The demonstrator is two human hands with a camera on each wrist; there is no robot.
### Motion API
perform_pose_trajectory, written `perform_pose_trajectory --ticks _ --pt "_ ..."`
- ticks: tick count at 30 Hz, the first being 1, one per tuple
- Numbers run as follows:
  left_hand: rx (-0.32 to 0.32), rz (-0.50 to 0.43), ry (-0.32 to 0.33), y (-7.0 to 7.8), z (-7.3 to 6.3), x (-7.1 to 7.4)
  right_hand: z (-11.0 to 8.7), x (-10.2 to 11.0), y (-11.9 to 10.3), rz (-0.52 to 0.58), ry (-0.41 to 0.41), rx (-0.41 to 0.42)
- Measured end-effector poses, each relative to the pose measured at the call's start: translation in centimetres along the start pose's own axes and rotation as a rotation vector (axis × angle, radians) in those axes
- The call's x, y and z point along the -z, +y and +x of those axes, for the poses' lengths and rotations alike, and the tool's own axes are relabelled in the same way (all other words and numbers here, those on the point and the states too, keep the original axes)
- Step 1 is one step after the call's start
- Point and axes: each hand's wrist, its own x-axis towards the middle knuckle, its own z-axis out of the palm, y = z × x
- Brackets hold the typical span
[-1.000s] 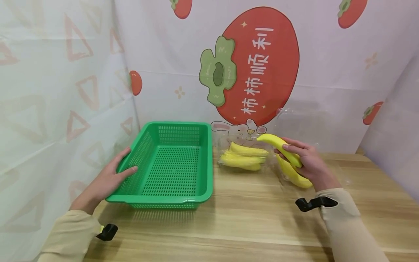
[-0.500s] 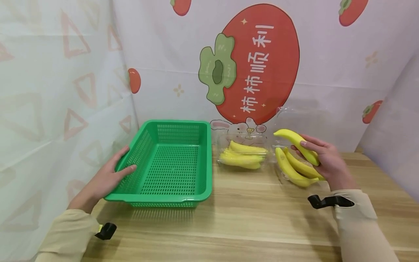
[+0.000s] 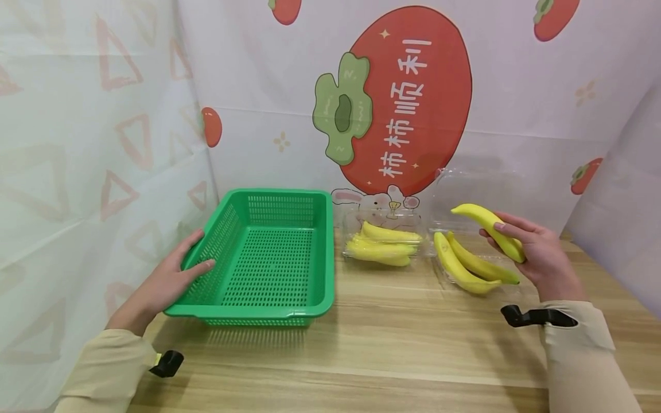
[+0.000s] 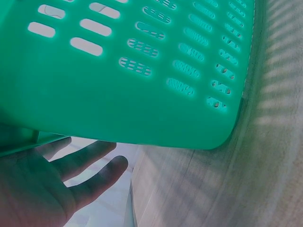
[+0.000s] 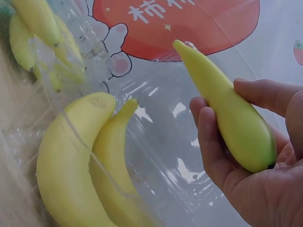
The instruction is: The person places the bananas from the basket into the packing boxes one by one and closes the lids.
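Note:
My right hand [image 3: 549, 258] holds a yellow toy-like banana [image 3: 485, 221] between thumb and fingers, raised over the right side of an open clear plastic box [image 3: 439, 275]. Two more bananas lie side by side in that box, a thick one [image 5: 71, 161] and a slimmer one [image 5: 113, 161] with a greenish tip. At the left, my left hand [image 3: 170, 281] grips the side rim of a green plastic basket [image 3: 330, 258], thumb over the rim. From the left wrist view, its fingers [image 4: 102, 177] extend outside the basket wall. Nothing lies inside the basket.
A second clear box [image 3: 351, 221] with several bananas [image 3: 384, 252] stands between the basket and the open box. The open box's lid [image 3: 475, 195] leans up at the back. A wooden table [image 3: 392, 344] lies beneath, with printed cloth [image 3: 258, 86] behind and beside it.
My right hand has moved to the right with the banana, uncovering the two bananas in the open box. The left hand and basket stay nearly in place.

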Motion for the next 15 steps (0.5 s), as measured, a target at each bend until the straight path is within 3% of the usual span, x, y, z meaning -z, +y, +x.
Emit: perform_pose_trajectory --ticks 15 --pt "0.011 -0.001 -0.004 0.1 0.0 0.0 0.5 1.1 1.0 -0.216 0.03 -0.111"
